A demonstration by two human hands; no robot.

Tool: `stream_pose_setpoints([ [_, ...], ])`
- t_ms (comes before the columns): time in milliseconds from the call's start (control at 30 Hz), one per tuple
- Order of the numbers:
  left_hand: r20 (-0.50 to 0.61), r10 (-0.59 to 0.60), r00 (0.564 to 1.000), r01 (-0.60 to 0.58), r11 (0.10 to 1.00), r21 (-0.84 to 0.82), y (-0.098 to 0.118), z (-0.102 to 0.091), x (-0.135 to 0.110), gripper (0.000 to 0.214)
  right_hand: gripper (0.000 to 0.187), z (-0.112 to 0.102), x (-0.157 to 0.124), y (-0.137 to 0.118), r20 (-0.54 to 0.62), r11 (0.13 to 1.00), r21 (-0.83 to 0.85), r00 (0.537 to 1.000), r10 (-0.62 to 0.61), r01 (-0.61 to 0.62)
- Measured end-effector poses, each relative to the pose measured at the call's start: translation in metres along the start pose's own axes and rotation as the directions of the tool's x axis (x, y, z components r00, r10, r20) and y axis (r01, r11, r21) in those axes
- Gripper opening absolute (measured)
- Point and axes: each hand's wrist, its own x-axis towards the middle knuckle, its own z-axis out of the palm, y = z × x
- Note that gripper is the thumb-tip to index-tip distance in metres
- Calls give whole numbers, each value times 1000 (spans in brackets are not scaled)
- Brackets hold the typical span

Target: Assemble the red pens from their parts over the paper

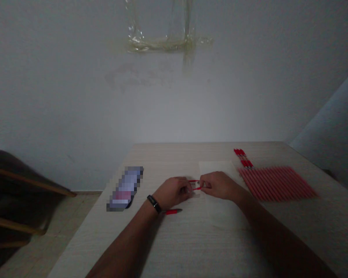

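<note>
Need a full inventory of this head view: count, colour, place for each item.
wall: 1, grey-white, behind table
tape: several strips, clear-yellowish, upper wall
table: 1, pale wood, centre
phone: 1, pixelated, table's left
sheet: 1, whitish, partly beneath right hand
red strips: at least 2, red, between the hands
pen-like piece: 1, red, dark tip, beside left wrist
small bundle: several pieces, red and clear, far right
stick row: many, red, right; too blurred to count
wooden bars: at least 3, brown, far left
floor: beige, lower left
wristband: 1, black, left wrist
left hand: 1, bare, centre
right hand: 1, bare, over sheet
</note>
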Motion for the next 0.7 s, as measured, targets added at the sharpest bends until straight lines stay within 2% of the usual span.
stream_pose_setpoints([
  [133,-117,-58,991,57,998,-8,2,0,1,9,12,2,2,-6,-17,1000,-3,1000,-6,6],
  [300,-107,-43,993,45,999,19,1,3,3,7,14,6,4,-13,-48,999,31,999,-18,19],
  [433,-111,-87,990,92,995,43,-1,1,3,8,11,4,3,-10,-54,1000,1,999,-9,9],
  [700,-112,-170,979,185,972,143,-8,3,0,8,11,1,3,-5,8,997,-70,1000,12,-11],
])
